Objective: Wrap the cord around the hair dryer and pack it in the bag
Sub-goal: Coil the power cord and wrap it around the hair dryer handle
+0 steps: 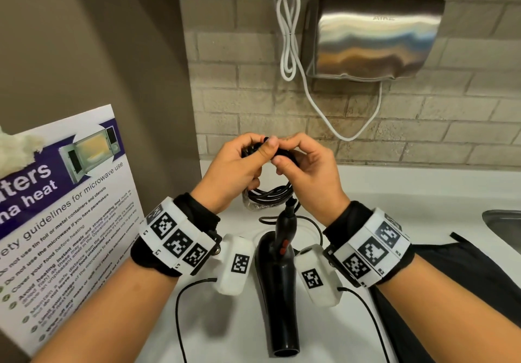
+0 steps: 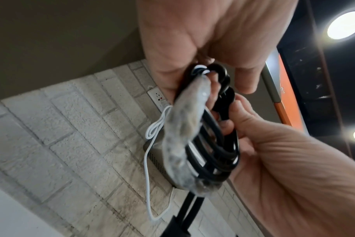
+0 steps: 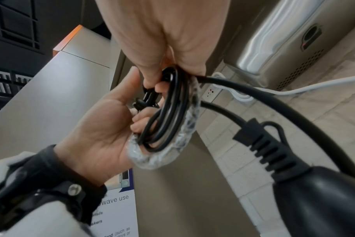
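Hands, left hand (image 1: 236, 165) and right hand (image 1: 307, 165), are pinching the coiled cord (image 1: 267, 193) mid-frame; loosening either grip is risking loops springing apart above the hair dryer (image 1: 277, 286).

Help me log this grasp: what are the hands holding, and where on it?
Both the left hand and right hand grip the coiled black cord at the top of its loops. The hair dryer lies unheld on the counter.

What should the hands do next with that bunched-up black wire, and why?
Probably loosen the coiled cord first. Both the left hand and right hand pinch its top, and a clear plastic sleeve hugs the loops, while the hair dryer lies bare on the counter.
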